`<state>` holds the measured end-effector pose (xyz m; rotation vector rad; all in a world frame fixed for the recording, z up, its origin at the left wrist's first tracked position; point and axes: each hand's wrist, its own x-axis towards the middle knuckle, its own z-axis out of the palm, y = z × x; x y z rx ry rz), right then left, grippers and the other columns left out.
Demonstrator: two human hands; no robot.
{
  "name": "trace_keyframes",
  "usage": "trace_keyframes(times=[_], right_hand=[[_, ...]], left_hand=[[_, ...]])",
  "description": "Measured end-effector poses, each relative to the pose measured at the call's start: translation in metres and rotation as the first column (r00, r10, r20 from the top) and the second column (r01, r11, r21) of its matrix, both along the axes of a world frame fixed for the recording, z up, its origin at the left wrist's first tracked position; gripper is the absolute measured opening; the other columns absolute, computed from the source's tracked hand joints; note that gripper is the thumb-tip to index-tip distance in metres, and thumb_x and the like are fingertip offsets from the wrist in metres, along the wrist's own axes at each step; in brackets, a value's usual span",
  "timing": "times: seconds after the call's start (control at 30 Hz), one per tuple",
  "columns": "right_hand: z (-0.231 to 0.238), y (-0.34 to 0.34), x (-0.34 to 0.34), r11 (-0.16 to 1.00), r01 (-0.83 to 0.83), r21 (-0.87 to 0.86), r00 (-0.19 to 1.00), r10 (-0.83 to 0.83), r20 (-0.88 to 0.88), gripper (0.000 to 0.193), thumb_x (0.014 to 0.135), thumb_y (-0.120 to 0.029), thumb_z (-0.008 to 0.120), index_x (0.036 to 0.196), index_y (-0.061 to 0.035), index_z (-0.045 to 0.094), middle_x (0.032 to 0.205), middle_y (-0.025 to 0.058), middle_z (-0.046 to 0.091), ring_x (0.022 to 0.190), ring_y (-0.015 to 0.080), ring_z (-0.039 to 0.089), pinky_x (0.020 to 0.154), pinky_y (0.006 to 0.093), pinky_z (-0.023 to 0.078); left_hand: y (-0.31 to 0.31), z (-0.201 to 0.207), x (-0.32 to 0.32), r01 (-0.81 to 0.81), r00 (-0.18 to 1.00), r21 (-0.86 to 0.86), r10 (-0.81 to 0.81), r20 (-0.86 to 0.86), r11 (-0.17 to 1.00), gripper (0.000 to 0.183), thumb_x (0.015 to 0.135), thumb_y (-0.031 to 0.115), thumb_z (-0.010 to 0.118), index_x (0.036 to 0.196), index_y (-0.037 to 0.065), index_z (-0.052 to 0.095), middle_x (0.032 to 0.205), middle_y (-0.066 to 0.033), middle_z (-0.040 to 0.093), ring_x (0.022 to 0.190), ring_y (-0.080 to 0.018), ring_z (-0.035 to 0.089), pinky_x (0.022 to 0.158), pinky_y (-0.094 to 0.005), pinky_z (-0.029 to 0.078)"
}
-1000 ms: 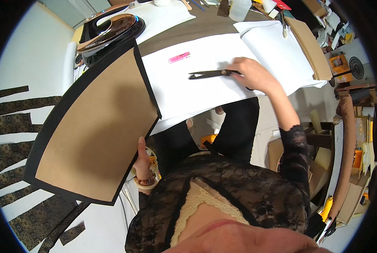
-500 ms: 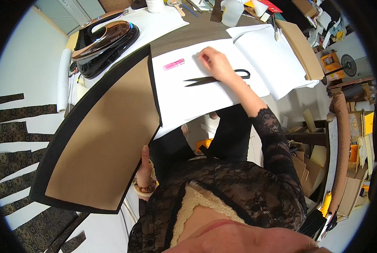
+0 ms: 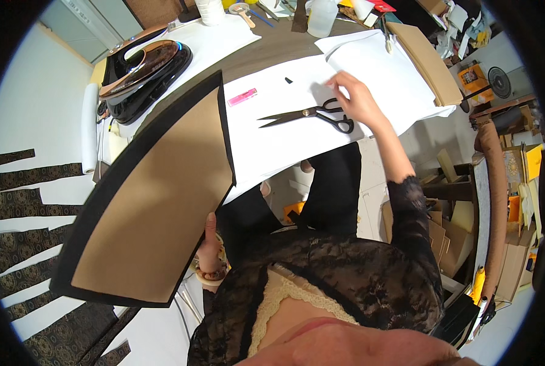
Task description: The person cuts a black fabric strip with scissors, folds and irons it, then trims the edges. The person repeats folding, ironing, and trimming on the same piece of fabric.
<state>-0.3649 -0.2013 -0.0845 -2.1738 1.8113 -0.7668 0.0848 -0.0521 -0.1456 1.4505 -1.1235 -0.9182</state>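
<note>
My left hand (image 3: 209,247) grips the lower right edge of a fan-shaped tan panel (image 3: 156,189) with a wide black border, thumb on top and fingers hidden beneath. The panel's upper end lies over white paper on the table. My right hand (image 3: 359,104) hovers above the paper beside the handles of black scissors (image 3: 306,113), fingers loosely bent and apart, nothing visible in them. The scissors lie with their blades pointing left. A small black scrap (image 3: 289,80) rests on the paper, near a pink cutter-like tool (image 3: 242,97).
A black and copper iron (image 3: 147,79) stands at the table's left. A clear bottle (image 3: 322,18) is at the back, with cardboard (image 3: 425,64) at the right edge. Patterned dark fabric strips (image 3: 34,177) lie at the far left. A fan (image 3: 498,81) stands beyond the table.
My right hand has moved right and slightly down, away from the small black scrap that now shows on the paper. The scissor handles are more exposed. My left hand keeps its hold.
</note>
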Motion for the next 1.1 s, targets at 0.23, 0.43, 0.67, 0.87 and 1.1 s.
trace_keyframes(times=[0.23,0.43,0.67,0.87,1.1], right_hand=[[0.008,0.045,-0.005,0.968,-0.123,0.217,0.946,0.18,-0.269,0.049,0.074,-0.003,0.07,0.122,0.0034,0.059,0.116,0.018,0.058,0.109,0.0329,0.059,0.096,0.0391,0.05],[0.004,0.047,-0.008,0.959,-0.16,0.232,0.937,0.221,-0.27,0.043,0.075,-0.008,0.072,0.114,0.0044,0.058,0.102,0.02,0.061,0.099,0.0351,0.062,0.089,0.0409,0.051],[0.056,0.108,0.017,0.981,0.035,0.189,0.97,-0.079,0.231,0.037,0.074,-0.015,0.081,0.101,0.0029,0.064,0.077,0.0098,0.06,0.064,0.0167,0.056,0.058,0.0299,0.046],[0.053,0.165,0.028,0.999,-0.041,0.033,0.672,0.003,0.741,0.045,0.072,-0.013,0.085,0.108,0.0063,0.067,0.08,0.0007,0.055,0.07,0.0083,0.05,0.06,0.024,0.036],[0.044,0.196,0.051,0.971,-0.047,-0.233,0.765,0.185,0.617,0.059,0.067,-0.017,0.091,0.118,0.0036,0.068,0.077,0.0055,0.06,0.063,0.011,0.049,0.053,0.0242,0.035]], left_hand=[[-0.013,-0.013,0.01,0.063,0.998,-0.174,-0.065,-0.001,0.983,0.022,0.092,0.012,0.072,0.11,0.002,0.067,0.105,-0.0043,0.067,0.094,-0.0149,0.06,0.084,-0.0291,0.049],[-0.019,-0.027,0.017,0.051,0.975,-0.345,-0.122,-0.188,0.937,0.024,0.092,0.007,0.07,0.115,0.001,0.064,0.102,-0.0022,0.065,0.095,-0.0132,0.059,0.081,-0.0278,0.05],[-0.048,-0.037,0.035,0.087,0.897,-0.611,-0.329,-0.296,0.787,0.038,0.095,0.009,0.063,0.132,0.005,0.06,0.141,-0.0142,0.055,0.132,-0.0313,0.052,0.113,-0.0519,0.039],[-0.052,0.008,0.041,0.43,0.555,-0.178,-0.415,-0.721,0.885,0.059,0.1,0.026,0.043,0.146,-0.01,0.036,0.158,-0.0275,0.026,0.143,-0.0353,0.037,0.114,-0.0419,0.036],[-0.07,-0.035,0.026,0.549,0.499,-0.59,-0.799,-0.336,0.591,0.047,0.102,0.014,0.041,0.147,-0.001,0.041,0.16,-0.0246,0.021,0.149,-0.0402,0.02,0.12,-0.0518,0.019]])
